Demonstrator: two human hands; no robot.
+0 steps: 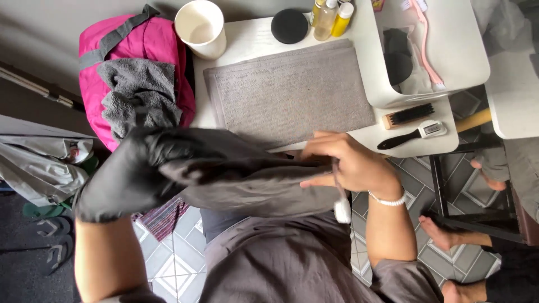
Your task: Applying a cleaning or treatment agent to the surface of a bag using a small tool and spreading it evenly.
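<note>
So the left hand (132,174) is wearing a black glove (112,185) and it's curling its fingers around one end of a dark grey cloth (252,179), bunching it up. The right hand (351,163) is bare, with a white bracelet (387,199) on the wrist, and it's pinching the other end of that same cloth, fingers closed on the edge. The cloth is hanging stretched between the two hands, right over the person's lap and just in front of the table edge. Something small and white is dangling under the right hand, can't tell what it is.

Moving out a bit: a grey towel (289,92) is lying flat on the white table (247,36), and the raised cloth is covering its near edge from this angle. A white cup (200,28), a round black lid (289,25) and some small yellow bottles (331,17) are sitting along the back. To the right, a white tray (455,50) is holding a pink toothbrush (426,47), with a wooden brush (407,116) and a black-handled tool (412,133) lying just beside it.

On the left, a pink bag (140,45) is carrying a crumpled grey towel. Somebody else's bare feet (443,233) are resting on the tiled floor by a black stool frame at the right.
</note>
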